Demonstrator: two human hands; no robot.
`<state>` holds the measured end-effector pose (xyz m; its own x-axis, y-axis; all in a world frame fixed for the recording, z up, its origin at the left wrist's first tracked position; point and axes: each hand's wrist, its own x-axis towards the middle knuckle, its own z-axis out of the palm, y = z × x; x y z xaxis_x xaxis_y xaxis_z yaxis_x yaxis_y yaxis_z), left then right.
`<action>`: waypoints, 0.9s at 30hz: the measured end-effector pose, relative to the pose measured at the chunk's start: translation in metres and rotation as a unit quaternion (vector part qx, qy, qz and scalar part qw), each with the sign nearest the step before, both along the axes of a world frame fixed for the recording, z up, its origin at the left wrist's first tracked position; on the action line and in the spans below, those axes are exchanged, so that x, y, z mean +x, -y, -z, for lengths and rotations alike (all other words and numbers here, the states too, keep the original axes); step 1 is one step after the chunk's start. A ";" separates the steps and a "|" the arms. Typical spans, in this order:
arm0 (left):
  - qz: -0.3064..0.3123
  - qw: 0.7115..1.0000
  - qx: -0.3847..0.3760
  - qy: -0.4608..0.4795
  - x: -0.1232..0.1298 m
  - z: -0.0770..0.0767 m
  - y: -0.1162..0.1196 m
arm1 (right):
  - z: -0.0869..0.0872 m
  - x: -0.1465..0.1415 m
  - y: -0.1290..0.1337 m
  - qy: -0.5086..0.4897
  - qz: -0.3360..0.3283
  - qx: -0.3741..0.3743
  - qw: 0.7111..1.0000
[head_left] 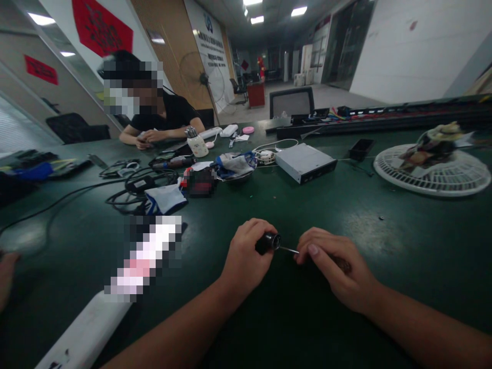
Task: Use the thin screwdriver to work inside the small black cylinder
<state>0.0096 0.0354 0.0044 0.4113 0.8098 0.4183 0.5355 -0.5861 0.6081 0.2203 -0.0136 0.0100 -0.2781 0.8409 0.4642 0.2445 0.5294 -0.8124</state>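
Observation:
My left hand (pixel 246 259) is closed around a small black cylindrical part (pixel 274 241) with a hollow round end that faces right. My right hand (pixel 340 271) grips a screwdriver (pixel 289 250); a bit of its brownish handle shows under the fingers. Its thin metal shaft points left and meets the open end of the black part. Whether the tip is inside or only at the rim, I cannot tell. Both hands are low over the dark green table (pixel 215 225).
A white slotted fan grille (pixel 430 179) lies at the right, a grey drive box (pixel 305 161) behind my hands. Black cables (pixel 140 184), a work glove (pixel 166 199) and a bottle (pixel 197 143) are left. A long white object (pixel 82 330) lies beside my left forearm. Another person (pixel 169 113) sits opposite.

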 end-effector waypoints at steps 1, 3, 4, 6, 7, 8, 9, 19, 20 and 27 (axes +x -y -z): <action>0.006 1.000 -0.003 -0.005 0.000 0.000 0.000 | 0.000 0.000 0.000 -0.002 -0.011 0.001 1.000; 0.021 1.000 -0.006 -0.016 0.000 0.000 0.000 | 0.000 0.000 0.000 -0.008 -0.009 0.006 1.000; 0.024 1.000 -0.005 -0.019 0.000 0.000 0.000 | 0.000 0.000 0.000 -0.008 0.003 0.007 1.000; 0.013 1.000 0.004 -0.019 0.000 0.000 0.000 | 0.000 0.000 0.000 0.000 0.027 0.005 1.000; 0.003 1.000 0.008 -0.020 0.000 0.000 0.000 | 0.000 0.000 0.000 0.005 0.031 0.003 0.999; -0.007 1.000 0.012 -0.022 0.000 0.001 0.000 | 0.000 0.000 0.000 0.008 0.032 0.003 0.999; -0.014 0.999 0.014 -0.025 -0.001 0.001 0.000 | 0.000 0.000 0.001 0.007 0.031 0.004 0.999; -0.070 0.996 0.017 -0.057 -0.001 0.002 0.001 | 0.007 -0.001 -0.003 0.071 0.095 -0.087 0.989; -0.074 0.996 0.010 -0.053 0.000 0.002 0.001 | 0.006 -0.003 -0.003 0.113 0.083 -0.076 0.987; -0.084 0.996 -0.029 -0.016 0.000 0.007 -0.001 | 0.003 -0.013 0.004 0.276 0.010 0.008 0.961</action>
<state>0.0091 0.0366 -0.0026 0.2797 0.8908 0.3581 0.6432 -0.4507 0.6190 0.2075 -0.0178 0.0069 -0.4696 0.8426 0.2637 0.6460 0.5315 -0.5479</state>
